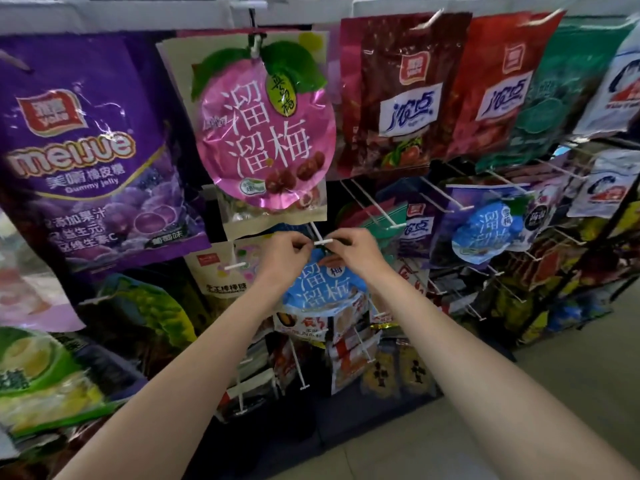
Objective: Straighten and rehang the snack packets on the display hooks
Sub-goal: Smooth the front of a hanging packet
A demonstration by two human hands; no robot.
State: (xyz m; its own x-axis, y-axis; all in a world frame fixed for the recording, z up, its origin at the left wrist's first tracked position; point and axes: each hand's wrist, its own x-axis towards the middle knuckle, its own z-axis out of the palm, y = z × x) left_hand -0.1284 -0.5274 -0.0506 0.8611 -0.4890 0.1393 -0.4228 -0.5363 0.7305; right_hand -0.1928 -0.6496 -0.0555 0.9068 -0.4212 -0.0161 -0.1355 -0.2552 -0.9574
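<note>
Both hands are working at one white display hook [322,241] in the middle row. Left hand [287,252] and right hand [358,249] are each pinching a top corner of the blue plum packet [322,285], fingers clenched on its upper edge, bringing its hole up to the hook tip; packet appears not yet seated, judging by the bare tip. Rehanging is looking partly done: pink plum packet [265,133] above is hanging square, a second blue plum packet [485,233] to the right is tilting. Count: two blue, one pink; several bare hooks [374,206] are waiting between them
</note>
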